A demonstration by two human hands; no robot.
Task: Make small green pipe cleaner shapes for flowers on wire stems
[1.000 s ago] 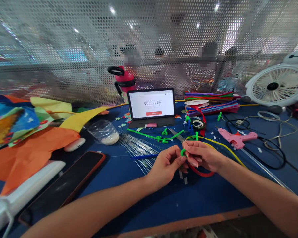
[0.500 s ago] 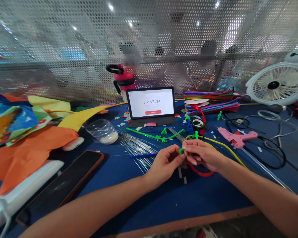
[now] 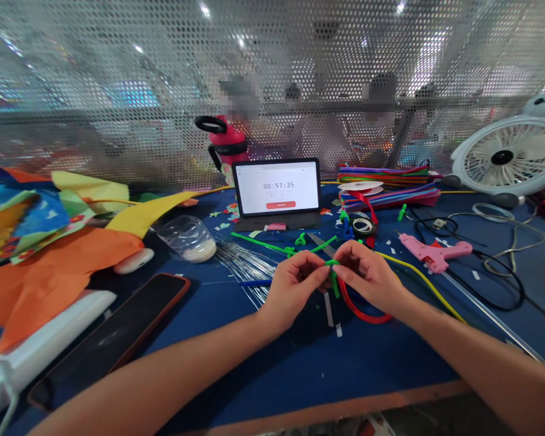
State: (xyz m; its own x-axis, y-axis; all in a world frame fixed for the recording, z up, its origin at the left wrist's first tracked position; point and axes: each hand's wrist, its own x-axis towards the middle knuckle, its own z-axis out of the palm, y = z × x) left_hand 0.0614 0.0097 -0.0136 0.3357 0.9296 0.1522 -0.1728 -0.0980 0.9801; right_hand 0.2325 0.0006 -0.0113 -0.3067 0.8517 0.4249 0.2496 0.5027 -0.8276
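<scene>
pinching a green pipe cleaner (image 3: 335,283) between left hand (image 3: 293,287) and right hand (image 3: 372,275), both curled nearly closed; angling forearms (image 3: 200,357) inward over the counter (image 3: 272,375)

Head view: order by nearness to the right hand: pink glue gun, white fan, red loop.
Nearest to the right hand first:
1. Red loop: just below it, toward the table's near edge.
2. Pink glue gun: off to its right.
3. White fan: far right, toward the back.
</scene>
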